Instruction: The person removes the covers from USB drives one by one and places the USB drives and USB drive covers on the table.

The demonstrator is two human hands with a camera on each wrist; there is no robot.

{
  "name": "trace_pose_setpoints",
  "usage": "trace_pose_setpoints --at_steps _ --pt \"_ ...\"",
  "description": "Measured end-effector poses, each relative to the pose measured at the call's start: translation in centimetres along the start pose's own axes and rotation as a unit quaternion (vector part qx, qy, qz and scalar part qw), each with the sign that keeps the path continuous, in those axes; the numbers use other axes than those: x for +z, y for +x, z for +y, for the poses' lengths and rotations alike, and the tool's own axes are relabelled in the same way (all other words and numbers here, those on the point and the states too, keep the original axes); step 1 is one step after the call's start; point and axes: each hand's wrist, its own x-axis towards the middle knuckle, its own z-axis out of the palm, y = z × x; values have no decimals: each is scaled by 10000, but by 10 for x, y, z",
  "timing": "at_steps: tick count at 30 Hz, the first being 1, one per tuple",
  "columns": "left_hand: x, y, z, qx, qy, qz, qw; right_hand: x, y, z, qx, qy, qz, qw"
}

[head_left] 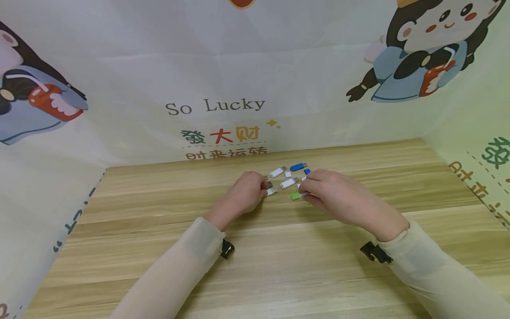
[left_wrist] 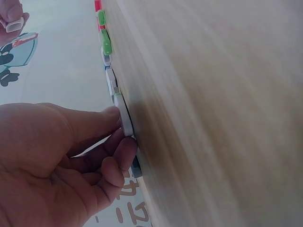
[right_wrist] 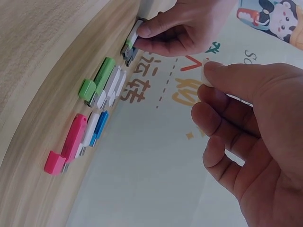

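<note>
My left hand (head_left: 248,191) is low at the table, its thumb and fingers pinching a white USB flash drive (left_wrist: 124,117) by the sides. The drive's bare plug points toward the other drives. A dark grey piece (left_wrist: 136,166) lies just beyond those fingers. Raised above the table, my right hand (right_wrist: 251,118) pinches a small white cap (right_wrist: 205,73) between thumb and index finger. Below it stand a green flash drive (right_wrist: 104,71) with its green cap (right_wrist: 87,90) and a pink flash drive (right_wrist: 75,135) with its pink cap (right_wrist: 55,162). In the head view the right hand hides the pink drive.
Farther back lie two white flash drives (head_left: 288,182), a blue flash drive (head_left: 297,167), a white cap (head_left: 288,174) and a blue cap (head_left: 307,171). The wooden table (head_left: 159,248) meets a printed cloth wall (head_left: 159,79) close behind them.
</note>
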Motion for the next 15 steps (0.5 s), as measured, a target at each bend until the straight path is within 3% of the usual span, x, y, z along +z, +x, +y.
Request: trace_pose_setpoints --at_steps 7,15 --pt "0 -2 -2 -105 -93 48 9999 3 6 -1 64 41 -58 10000" --pt "-4 -11 -2 -30 -190 308 9993 8 16 0 113 42 -287 9995"
